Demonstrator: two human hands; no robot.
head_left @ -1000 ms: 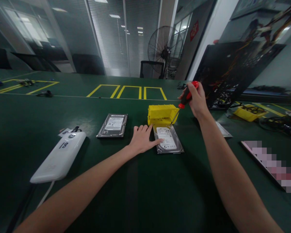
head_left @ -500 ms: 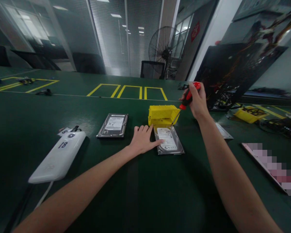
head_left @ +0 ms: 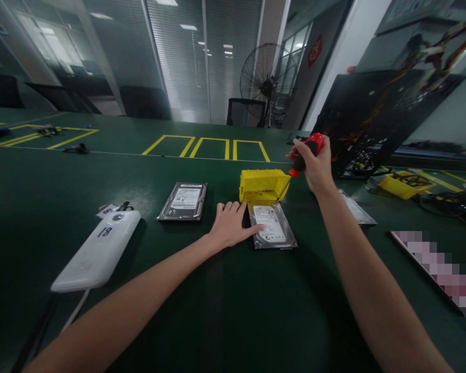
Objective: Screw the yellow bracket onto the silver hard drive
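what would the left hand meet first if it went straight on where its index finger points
Most likely the yellow bin, whose near left corner lies right by the index fingertip of the left hand; whether they touch is unclear.

Office-type room, seemingly used as workshop: glass partitions with blinds (head_left: pixel 182 77), chair (head_left: pixel 246 111), hard drives (head_left: pixel 184 202), taped table (head_left: pixel 120 171).

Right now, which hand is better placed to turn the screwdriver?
Right, I'd say: the right hand grips the screwdriver, its tip near the far edge of the hard drive. The left hand lies open, thumb over the drive.
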